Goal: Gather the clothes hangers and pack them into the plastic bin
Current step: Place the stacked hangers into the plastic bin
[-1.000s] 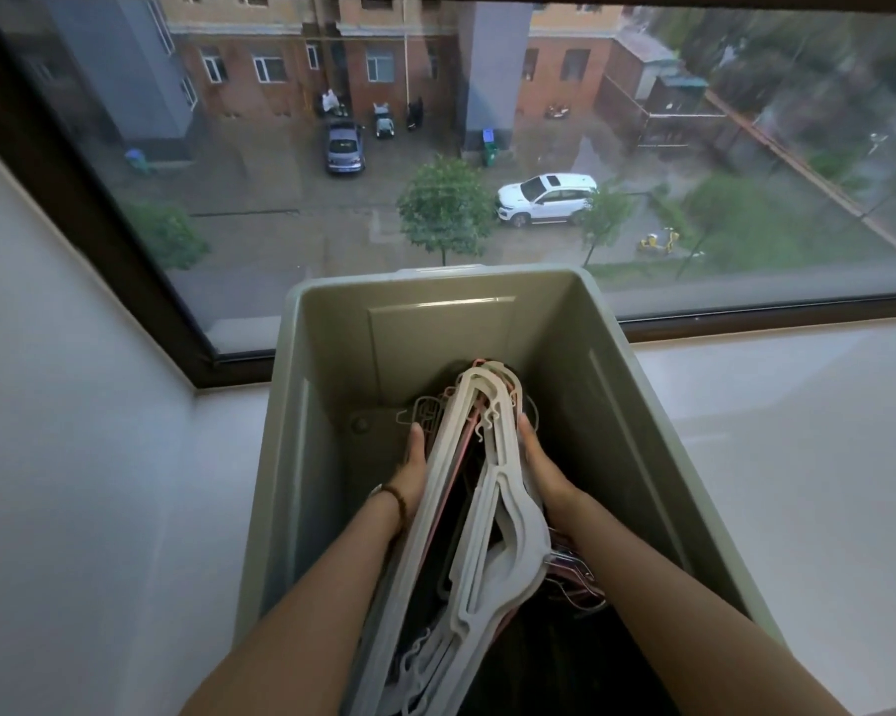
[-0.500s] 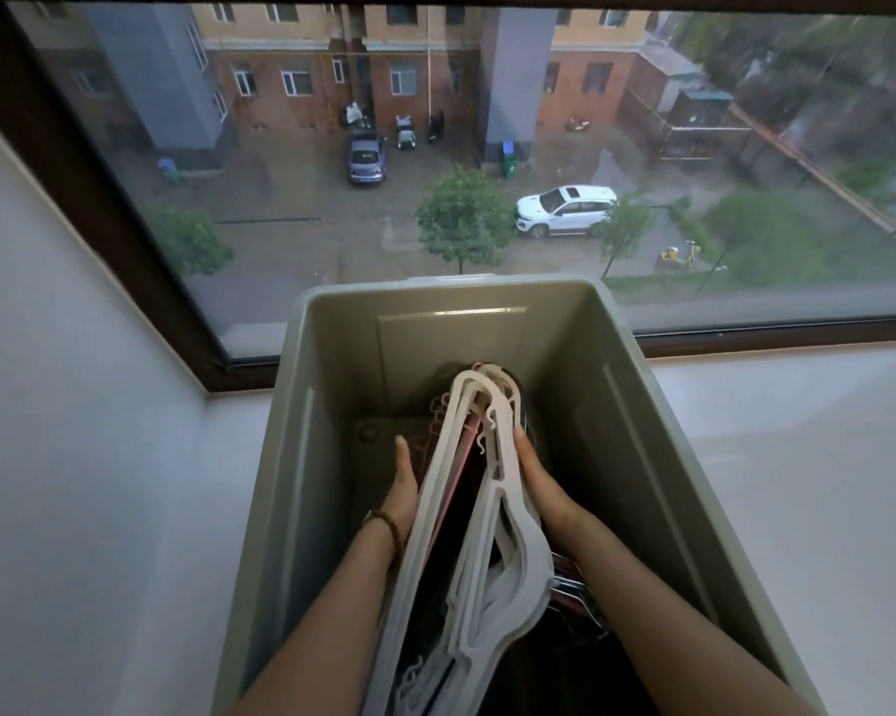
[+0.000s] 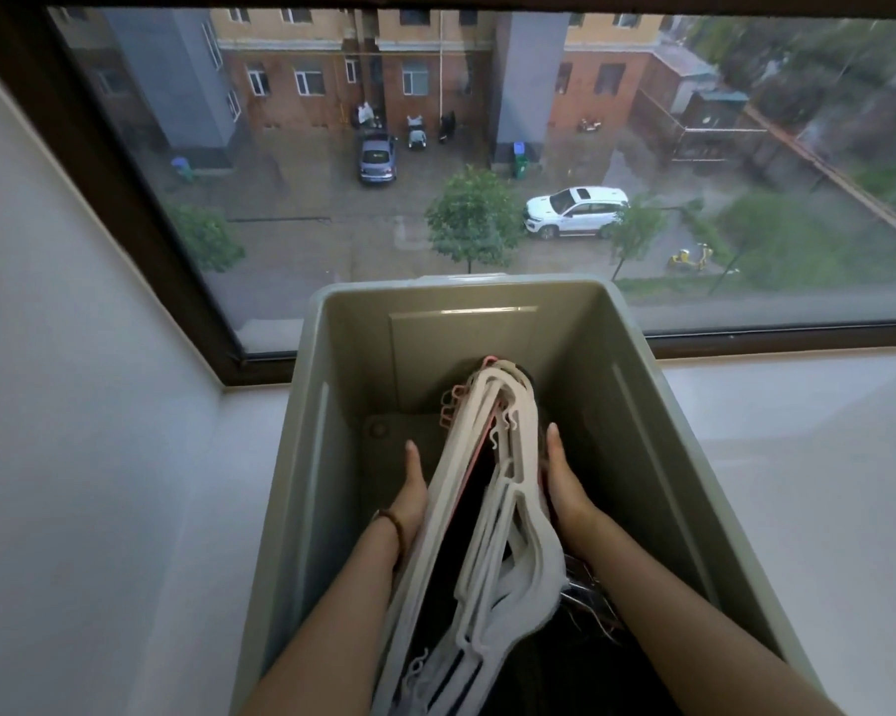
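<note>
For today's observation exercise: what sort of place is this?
Probably an upper-floor flat: a grey-green plastic bin on a white window ledge, below a dark-framed window overlooking a parked white car.

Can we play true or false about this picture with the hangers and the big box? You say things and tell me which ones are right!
1. The bundle of hangers reaches down into the grey plastic bin. True.
2. Only one hand touches the hangers. False: the left hand and the right hand press the bundle from both sides.
3. The bin has a lid on. False: its top is open.
4. There is a dark band on the left wrist. True.
5. The bin stands by a window. True.
</note>
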### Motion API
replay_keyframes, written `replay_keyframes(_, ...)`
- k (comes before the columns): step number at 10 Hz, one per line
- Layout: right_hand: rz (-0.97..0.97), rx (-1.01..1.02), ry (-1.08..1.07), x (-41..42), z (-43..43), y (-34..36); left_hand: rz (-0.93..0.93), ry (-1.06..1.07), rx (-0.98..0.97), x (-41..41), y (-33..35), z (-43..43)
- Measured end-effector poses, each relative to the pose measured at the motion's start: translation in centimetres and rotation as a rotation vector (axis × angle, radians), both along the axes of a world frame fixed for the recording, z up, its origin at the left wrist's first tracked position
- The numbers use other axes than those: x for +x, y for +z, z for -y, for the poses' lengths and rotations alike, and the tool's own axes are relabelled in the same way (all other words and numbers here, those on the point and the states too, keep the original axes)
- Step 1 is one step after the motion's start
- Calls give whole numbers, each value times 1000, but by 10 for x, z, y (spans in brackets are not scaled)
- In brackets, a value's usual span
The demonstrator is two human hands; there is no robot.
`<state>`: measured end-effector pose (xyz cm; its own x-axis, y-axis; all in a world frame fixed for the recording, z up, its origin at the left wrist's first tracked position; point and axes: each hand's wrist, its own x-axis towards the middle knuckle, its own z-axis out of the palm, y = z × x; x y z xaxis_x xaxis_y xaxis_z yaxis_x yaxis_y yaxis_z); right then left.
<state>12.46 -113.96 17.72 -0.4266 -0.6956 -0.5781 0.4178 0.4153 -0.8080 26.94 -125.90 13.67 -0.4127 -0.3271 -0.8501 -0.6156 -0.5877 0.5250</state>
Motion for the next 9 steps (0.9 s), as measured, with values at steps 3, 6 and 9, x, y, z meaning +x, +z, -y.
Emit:
replay_keyframes(3,-647,13,214,60,-43,7,-36,-8,-210,19,21,-29)
replay_keyframes(6,-744,116,246,61,-39,12,-80,20,-401,27,40,-44)
replay_keyframes(9,-837,177,291,72,-92,39,-150,15,-629,50,70,-76)
